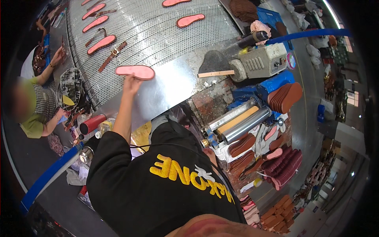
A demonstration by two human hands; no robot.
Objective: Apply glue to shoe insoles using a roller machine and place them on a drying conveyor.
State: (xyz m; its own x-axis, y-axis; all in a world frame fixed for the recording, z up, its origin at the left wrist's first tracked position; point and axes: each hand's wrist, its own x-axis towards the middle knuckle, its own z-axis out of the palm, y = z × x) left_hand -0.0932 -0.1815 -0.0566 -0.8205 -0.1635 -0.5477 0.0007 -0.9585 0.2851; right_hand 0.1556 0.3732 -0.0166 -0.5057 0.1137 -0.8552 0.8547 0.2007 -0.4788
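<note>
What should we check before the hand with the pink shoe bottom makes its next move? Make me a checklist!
1. Left hand has hold of the pink-topped sole: ok, the fingers are at its near edge.
2. Pink side facing up: ok.
3. Sole apart from the buckled brown strap: ok, a gap shows between them.
4. Co-worker's hands away from this sole: ok, they are off to the left.
5. Sole resting on the surface below: cannot tell, it may be held slightly above.
</note>
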